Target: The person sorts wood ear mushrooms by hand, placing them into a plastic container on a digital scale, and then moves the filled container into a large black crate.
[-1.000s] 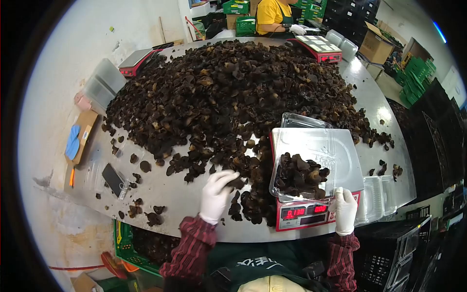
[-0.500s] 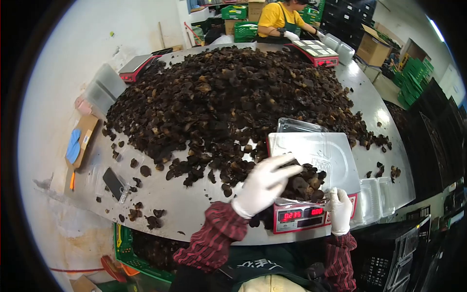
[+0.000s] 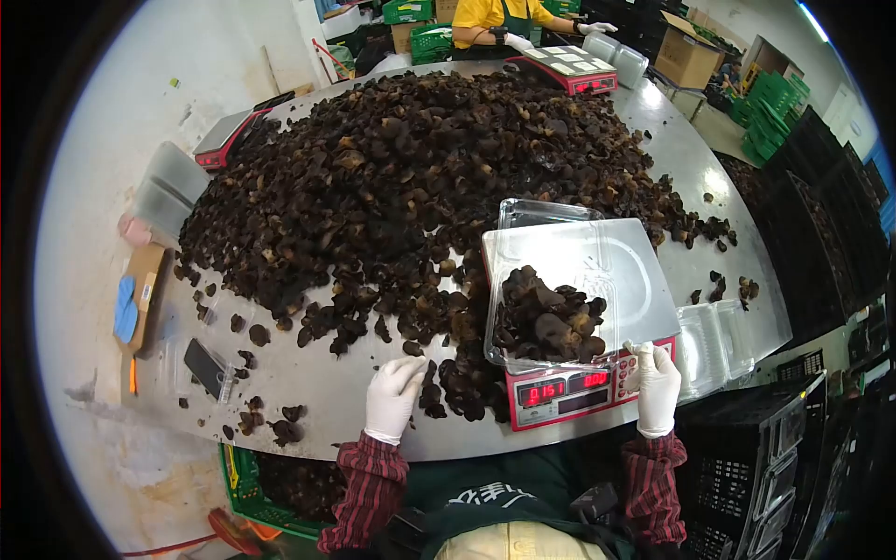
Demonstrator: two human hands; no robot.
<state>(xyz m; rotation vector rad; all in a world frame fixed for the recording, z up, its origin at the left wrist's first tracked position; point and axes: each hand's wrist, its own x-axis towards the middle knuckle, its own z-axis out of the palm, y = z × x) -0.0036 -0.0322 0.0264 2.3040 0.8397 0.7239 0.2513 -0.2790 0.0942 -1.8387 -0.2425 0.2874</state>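
Head view: the person's left hand point(image 3: 392, 397), in a white glove, rests on the metal desk point(image 3: 317, 373) at the near edge of a large heap of dark mushrooms point(image 3: 420, 177), fingers curled loosely over a few loose pieces; whether any piece is actually grasped cannot be told. The right hand point(image 3: 658, 387), also gloved, pinches the near right corner of a clear plastic tray point(image 3: 579, 280), its grip closed on the rim. The tray sits on a red scale point(image 3: 560, 397) at the near edge of the desk, just right of the heap, and holds a small mound of mushrooms in its near half; its hinged lid lies open behind it. The scale's display glows red, its digits too small to read surely. Stacked empty trays point(image 3: 709, 350) stand just right of the scale. A phone point(image 3: 203, 366) lies on the desk well to the left. At the far side, another person in a yellow shirt point(image 3: 485, 14) works beside a second scale point(image 3: 560, 65).
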